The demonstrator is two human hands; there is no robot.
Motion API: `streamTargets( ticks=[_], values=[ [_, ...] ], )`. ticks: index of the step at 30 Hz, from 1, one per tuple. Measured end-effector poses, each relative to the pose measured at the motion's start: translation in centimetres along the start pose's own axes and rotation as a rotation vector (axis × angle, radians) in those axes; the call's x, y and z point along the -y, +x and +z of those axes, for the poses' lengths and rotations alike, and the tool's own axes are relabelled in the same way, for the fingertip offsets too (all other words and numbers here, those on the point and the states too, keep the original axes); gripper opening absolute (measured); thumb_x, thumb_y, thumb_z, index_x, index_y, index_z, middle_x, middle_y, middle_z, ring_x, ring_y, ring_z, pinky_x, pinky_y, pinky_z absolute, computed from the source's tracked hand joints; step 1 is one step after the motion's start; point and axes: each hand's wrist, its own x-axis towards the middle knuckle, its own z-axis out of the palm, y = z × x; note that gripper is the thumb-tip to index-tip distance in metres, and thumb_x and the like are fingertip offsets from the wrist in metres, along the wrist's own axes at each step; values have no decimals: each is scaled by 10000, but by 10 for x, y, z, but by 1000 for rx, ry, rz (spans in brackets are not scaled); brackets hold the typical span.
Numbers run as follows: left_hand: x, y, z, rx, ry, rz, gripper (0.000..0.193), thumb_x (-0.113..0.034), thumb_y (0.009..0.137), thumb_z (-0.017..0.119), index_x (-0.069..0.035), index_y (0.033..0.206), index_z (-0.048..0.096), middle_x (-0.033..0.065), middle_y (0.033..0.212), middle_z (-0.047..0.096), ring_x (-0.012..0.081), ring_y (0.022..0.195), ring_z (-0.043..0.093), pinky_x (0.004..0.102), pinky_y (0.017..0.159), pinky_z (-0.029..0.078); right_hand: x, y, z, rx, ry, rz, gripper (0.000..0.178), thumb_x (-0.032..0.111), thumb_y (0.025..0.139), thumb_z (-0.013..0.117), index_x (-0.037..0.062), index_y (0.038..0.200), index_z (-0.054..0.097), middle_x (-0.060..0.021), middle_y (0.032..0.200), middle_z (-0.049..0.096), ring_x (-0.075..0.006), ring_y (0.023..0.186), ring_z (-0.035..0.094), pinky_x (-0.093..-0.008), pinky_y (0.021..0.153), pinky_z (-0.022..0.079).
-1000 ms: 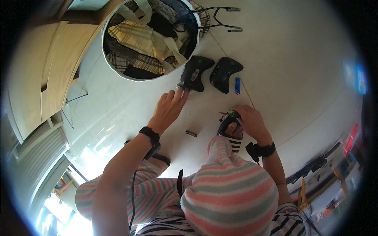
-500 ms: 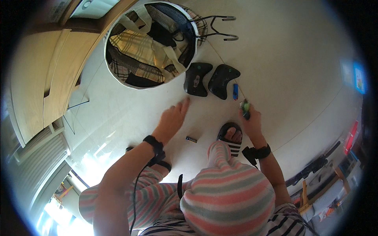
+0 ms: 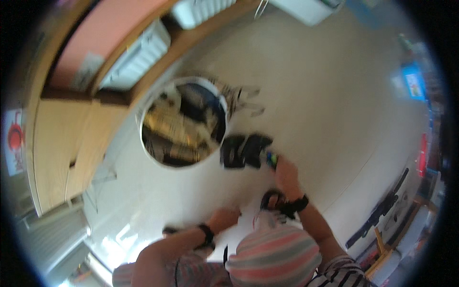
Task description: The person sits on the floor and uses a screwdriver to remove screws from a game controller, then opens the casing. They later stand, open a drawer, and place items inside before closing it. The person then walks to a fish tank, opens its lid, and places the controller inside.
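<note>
The picture is smeared by motion. My right hand (image 3: 287, 175) is closed on a small green-and-dark item with a bit of blue by it; its kind is too blurred to tell. That item (image 3: 271, 160) is just right of two black game controllers (image 3: 233, 151) lying side by side on the floor. My left hand (image 3: 224, 219) is low over the floor near my feet, its fingertips pointing right and blurred. The small battery seen there earlier is not visible now. Both wrists wear black bands.
A round white-rimmed mesh basket (image 3: 183, 165) with plaid cloth inside stands left of the controllers, dark hooks beside it. Wooden drawers (image 3: 71, 138) and shelves with white bins (image 3: 138, 55) line the left. My striped-covered knee (image 3: 275, 256) and a black slipper are below my hands.
The view has tilted, so the floor things sit lower in it. My left hand has drawn back toward my feet, where the battery lay. My right hand has moved closer to the controllers.
</note>
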Motion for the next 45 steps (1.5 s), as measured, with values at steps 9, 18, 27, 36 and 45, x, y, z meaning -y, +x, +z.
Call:
streamTargets(
  ticks=[9, 18, 27, 36, 45],
  values=[
    [23, 18, -109, 345, -712, -72, 264, -184, 959, 486, 3, 1137, 432, 146, 739, 630, 263, 649, 654, 387, 600, 533, -1, 5, 15, -30, 390, 204, 328, 292, 796, 714, -4, 887, 605, -164, 696, 637, -309, 640, 639, -422, 598, 507],
    [-31, -60, -278, 261, -1650, -212, 195, -217, 1028, 440, -36, 1094, 464, 80, 841, 568, 181, 811, 613, 374, 775, 562, 32, -89, -197, 409, 1476, 318, 205, 171, 903, 658, 31, 784, 569, 8, 590, 516, -72, 526, 472, -254, 504, 407],
    [-224, -118, -414, -54, -2027, -127, 338, -202, 973, 584, -18, 1252, 532, -38, 742, 462, 55, 607, 359, 216, 542, 332, 88, -174, -418, 397, 1461, 72, 223, 230, 901, 674, 30, 969, 605, 23, 610, 515, -67, 541, 462, -252, 480, 382],
    [-392, -92, -532, -109, -1754, -281, 214, -82, 910, 648, -55, 1108, 569, -18, 898, 560, 52, 698, 515, 195, 591, 439, 1, -220, -582, 297, 1161, 134, 369, 321, 826, 740, -11, 951, 637, -97, 765, 639, -168, 660, 585, -315, 603, 475],
    [-411, 26, -641, -434, -1964, 24, 203, 7, 870, 590, -58, 1057, 548, 31, 937, 520, 130, 871, 531, 214, 674, 460, -39, -102, -714, 153, 931, 226, 469, 227, 744, 830, 0, 996, 506, -84, 777, 622, -126, 707, 587, -304, 644, 490]
  ],
)
